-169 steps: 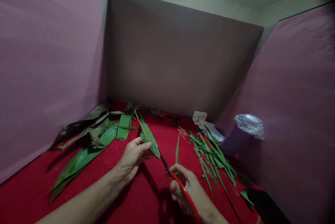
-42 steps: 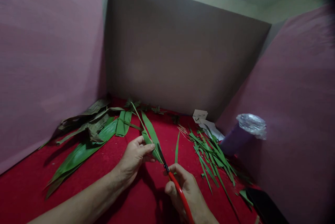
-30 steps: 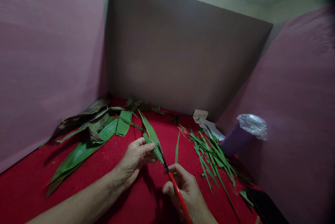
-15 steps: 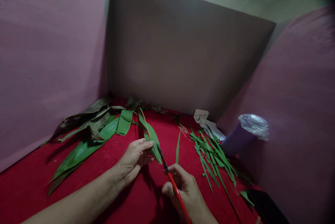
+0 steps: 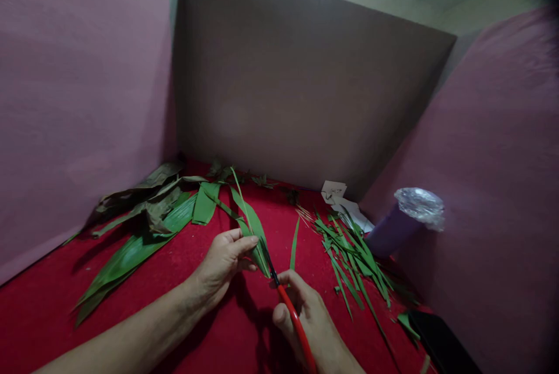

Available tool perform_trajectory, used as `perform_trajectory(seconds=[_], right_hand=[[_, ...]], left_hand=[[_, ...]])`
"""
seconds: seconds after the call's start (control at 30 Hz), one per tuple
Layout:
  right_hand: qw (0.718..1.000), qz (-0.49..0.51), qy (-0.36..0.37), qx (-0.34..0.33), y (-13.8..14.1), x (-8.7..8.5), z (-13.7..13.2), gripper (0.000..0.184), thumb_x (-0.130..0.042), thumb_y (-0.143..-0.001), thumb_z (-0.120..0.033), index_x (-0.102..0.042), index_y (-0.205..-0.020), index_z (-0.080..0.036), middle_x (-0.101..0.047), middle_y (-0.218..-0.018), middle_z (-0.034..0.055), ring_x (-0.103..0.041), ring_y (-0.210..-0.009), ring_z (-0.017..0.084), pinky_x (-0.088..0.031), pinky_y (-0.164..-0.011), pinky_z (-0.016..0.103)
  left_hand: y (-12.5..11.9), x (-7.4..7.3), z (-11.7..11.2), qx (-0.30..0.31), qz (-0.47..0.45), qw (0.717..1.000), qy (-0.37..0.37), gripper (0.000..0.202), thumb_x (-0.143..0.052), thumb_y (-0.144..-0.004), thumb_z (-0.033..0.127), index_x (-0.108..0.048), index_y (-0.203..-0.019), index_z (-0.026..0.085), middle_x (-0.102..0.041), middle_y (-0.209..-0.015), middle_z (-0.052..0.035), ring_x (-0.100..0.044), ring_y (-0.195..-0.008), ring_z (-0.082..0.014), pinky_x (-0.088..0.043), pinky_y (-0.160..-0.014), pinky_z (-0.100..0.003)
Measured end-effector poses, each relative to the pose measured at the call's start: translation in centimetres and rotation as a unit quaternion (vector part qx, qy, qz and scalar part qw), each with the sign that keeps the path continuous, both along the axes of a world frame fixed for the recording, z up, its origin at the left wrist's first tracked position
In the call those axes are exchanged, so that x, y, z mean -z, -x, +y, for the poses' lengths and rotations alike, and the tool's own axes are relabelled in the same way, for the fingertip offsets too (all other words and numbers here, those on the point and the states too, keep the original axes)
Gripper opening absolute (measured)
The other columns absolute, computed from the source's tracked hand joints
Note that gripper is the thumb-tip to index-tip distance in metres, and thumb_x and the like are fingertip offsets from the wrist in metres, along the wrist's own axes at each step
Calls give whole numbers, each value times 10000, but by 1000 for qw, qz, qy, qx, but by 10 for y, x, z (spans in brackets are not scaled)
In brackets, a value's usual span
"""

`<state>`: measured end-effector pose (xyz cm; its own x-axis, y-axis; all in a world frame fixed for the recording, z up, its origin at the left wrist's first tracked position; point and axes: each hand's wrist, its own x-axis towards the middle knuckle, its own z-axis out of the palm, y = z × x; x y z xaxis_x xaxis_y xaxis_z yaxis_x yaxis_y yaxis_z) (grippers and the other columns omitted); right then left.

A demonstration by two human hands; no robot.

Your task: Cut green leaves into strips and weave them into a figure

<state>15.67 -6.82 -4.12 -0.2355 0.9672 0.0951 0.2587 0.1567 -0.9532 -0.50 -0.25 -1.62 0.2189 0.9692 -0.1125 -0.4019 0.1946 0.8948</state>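
Between the thumb and fingers of my left hand (image 5: 227, 254) is a long green leaf (image 5: 251, 214), its pale midrib showing and its cut end towards me. My right hand (image 5: 301, 310) is closed round the red handles of a pair of scissors (image 5: 293, 316). The dark blades lie along the right edge of the leaf, close to my left fingertips. Just beyond my right fingers a single narrow green strip (image 5: 294, 243) rests on the red cloth (image 5: 196, 339).
Broad green leaves (image 5: 135, 254) and dried leaves (image 5: 159, 211) lie at left. Several cut leaf strips (image 5: 356, 257) are heaped at right, near white papers (image 5: 349, 214) and a purple container (image 5: 393, 228) topped with clear plastic. A black phone-like object (image 5: 441, 342) lies at lower right.
The scissor blades have moved slightly along the leaf's right edge, and a strip now stands apart on the leaf's left side. Both hands keep their hold; the view has shifted slightly.
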Motion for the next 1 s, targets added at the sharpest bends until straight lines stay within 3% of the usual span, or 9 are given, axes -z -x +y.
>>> perform_trajectory(seconds=[0.3, 0.47, 0.7, 0.9, 1.0], right_hand=[[996, 70, 45, 10, 5, 8, 0, 455, -600, -692, -593, -491, -843, -178, -542, -553, -28, -266, -420, 59, -195, -405, 198], [999, 32, 6, 31, 5, 4, -1, 504, -648, -639, -600, -516, -844, -160, -431, -521, -60, -278, -498, 83, -214, -444, 198], [999, -14, -25, 30, 3, 0, -1, 592, -518, -661, -716, -527, -856, -157, -325, -553, -64, -235, -510, 91, -210, -444, 199], [999, 40, 5, 24, 2, 18, 1, 524, -532, -707, -661, -511, -875, -165, -435, -523, -51, -245, -463, 75, -190, -422, 199], [999, 45, -1, 28, 1, 23, 3, 504, -547, -712, -640, -503, -867, -163, -419, -514, -58, -240, -466, 74, -203, -426, 197]], left_hand=[[-1, -2, -1, -5, -4, 1000, 0, 139, -682, -680, 215, -604, -735, 113, -646, -653, -35, -576, -522, -104, -474, -451, -194], [-1, -1, -3, -1, -7, 1000, 2, 142, -670, -690, 218, -593, -748, 114, -640, -637, -27, -577, -517, -105, -472, -456, -202], [-3, 0, -4, 21, 5, 1000, 0, 134, -654, -693, 227, -597, -737, 113, -654, -618, -38, -584, -503, -116, -458, -447, -206], [-3, -1, -6, 20, 6, 1000, 0, 135, -656, -682, 226, -603, -738, 116, -653, -618, -39, -589, -501, -122, -448, -445, -208], [-3, -3, -7, 22, 2, 1000, -2, 139, -663, -675, 231, -604, -731, 118, -653, -619, -40, -598, -507, -130, -447, -448, -212]])
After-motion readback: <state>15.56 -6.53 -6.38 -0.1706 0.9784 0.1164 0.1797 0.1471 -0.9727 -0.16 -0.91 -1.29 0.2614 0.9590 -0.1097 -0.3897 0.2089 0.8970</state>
